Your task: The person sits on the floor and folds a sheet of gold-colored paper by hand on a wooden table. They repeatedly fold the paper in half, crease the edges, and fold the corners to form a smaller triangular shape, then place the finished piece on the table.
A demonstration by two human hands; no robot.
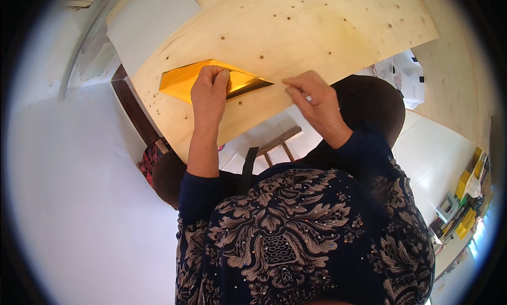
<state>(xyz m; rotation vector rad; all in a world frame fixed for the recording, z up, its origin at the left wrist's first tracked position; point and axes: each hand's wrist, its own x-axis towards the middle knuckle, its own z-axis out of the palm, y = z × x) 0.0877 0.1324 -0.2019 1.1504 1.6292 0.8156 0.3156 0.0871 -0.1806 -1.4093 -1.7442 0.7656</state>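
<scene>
Folded gold foil paper [185,80] on plywood table [317,30]: left hand [209,96] presses it, fingers curled together on top; right hand [315,105] beside, fingers pinched together, clear of the paper.

- The left hand [209,93] is curled into a loose fist, knuckles up, fingers pressing down, its bare forearm running straight back to a dark sleeve.
- The right hand [316,105] lies alongside, fingers bent and pinched together, wrist bent, sleeve pushed up.
</scene>
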